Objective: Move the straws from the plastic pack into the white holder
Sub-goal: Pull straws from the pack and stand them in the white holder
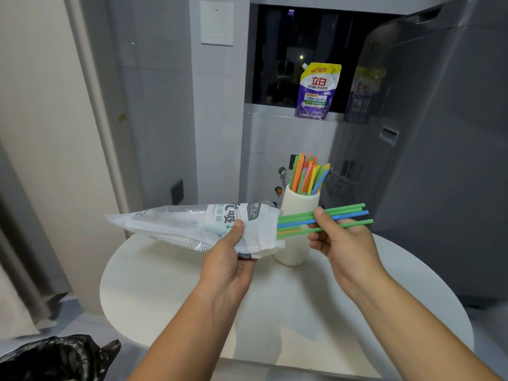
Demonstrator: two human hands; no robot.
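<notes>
1. Above the round white table (170,284), our right hand (343,243) pinches a small bunch of green and blue plastic straws (349,214) between thumb and fingers; their near ends sit in the mouth of the pack, their far ends point right.
2. Our left hand (228,259) grips the crinkled clear-and-white plastic straw pack (187,224) near its open end, thumb on top; the pack lies level in the air.
3. Just behind, the white cylindrical holder (295,213) stands on the table, upright; orange, green, pink and blue straws (308,174) stand in it.
</notes>
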